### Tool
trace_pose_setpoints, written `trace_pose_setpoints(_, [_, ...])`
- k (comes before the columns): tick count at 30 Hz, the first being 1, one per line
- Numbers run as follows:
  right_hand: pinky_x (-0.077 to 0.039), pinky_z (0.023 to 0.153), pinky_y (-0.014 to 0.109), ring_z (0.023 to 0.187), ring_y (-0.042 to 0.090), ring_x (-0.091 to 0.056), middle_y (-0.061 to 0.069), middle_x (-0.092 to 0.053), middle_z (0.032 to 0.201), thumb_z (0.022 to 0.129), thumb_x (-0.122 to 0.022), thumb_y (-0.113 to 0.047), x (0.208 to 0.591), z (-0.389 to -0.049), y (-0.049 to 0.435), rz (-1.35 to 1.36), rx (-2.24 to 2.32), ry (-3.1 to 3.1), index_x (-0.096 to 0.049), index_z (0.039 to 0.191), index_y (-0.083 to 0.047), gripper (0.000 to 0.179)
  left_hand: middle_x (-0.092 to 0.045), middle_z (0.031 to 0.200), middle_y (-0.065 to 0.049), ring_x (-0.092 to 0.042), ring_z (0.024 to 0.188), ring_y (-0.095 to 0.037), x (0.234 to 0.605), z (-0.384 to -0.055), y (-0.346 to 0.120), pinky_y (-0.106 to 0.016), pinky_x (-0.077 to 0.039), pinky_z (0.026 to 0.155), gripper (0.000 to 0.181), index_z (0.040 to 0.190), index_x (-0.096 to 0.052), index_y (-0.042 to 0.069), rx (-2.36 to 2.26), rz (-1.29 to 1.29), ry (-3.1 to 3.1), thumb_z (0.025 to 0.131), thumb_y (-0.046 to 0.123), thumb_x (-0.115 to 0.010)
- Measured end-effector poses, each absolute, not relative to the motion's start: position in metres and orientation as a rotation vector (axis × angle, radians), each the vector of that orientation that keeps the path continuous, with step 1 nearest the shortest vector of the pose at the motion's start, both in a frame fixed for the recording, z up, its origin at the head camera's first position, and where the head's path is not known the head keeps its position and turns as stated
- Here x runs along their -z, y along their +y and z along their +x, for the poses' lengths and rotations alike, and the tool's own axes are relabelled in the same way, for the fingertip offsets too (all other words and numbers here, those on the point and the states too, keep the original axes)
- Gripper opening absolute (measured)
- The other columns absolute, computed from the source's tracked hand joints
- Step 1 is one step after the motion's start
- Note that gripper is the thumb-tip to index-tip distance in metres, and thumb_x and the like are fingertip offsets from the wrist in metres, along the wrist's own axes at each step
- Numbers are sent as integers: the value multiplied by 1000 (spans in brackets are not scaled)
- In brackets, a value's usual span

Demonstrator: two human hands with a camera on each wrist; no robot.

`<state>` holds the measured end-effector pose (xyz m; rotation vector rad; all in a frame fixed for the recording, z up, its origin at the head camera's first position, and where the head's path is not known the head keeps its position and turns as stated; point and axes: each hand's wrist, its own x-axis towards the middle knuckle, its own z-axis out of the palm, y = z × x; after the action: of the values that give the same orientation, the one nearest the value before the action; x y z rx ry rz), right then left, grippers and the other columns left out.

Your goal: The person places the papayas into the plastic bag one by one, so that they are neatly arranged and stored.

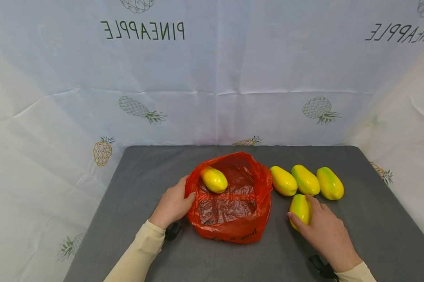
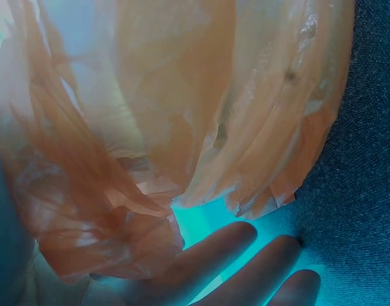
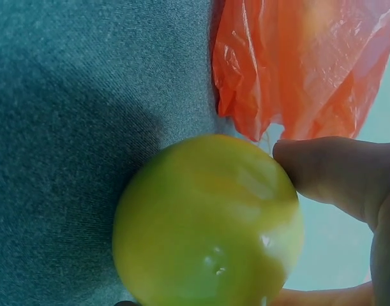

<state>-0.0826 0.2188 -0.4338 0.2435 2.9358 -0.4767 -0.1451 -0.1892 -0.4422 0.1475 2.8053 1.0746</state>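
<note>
A red plastic bag [image 1: 229, 231] stands with its mouth wide on the grey table, one oblong yellow fruit [image 1: 214, 180] inside it. My left hand [image 1: 173, 203] holds the bag's left rim, thumb over the edge. In the left wrist view the bag [image 2: 169, 89] looks pale orange, and several fingers [image 2: 214, 255] extend below it. To the right of the bag, my right hand [image 1: 326, 231] grips a yellow-green oblong fruit [image 1: 301, 211] between thumb and fingers. In the right wrist view, the thumb [image 3: 335, 169] lies against this fruit [image 3: 207, 223], which appears low over the table.
Three similar fruits lie in a row behind my right hand: a left one [image 1: 283, 181], a middle one [image 1: 305, 180] and a right one [image 1: 330, 183]. The grey table [image 1: 148, 168] ends at a white curtain [image 1: 212, 117] printed with pineapples.
</note>
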Motion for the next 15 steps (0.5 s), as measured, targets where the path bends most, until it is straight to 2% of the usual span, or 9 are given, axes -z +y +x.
trace_pose_setpoints(6, [-52,76,64,88,37,-66,40,-61,131,97,-69,-63,436,-80,219,238,489,2936,-39,156,11,99,-72,139,-19,-75,95,-26,443,-145,-189,-47,-64,83,64,161,-44,3,-1074,147,2801,105,23,-66])
trace_pose_setpoints(15, [-55,79,65,96,40,-67,39,-61,135,96,-72,-59,433,-76,218,201,494,2936,-41,157,8,96,-72,138,-19,-74,93,-24,444,-146,-188,-47,-64,83,65,161,-43,3,-1077,148,2806,104,24,-66])
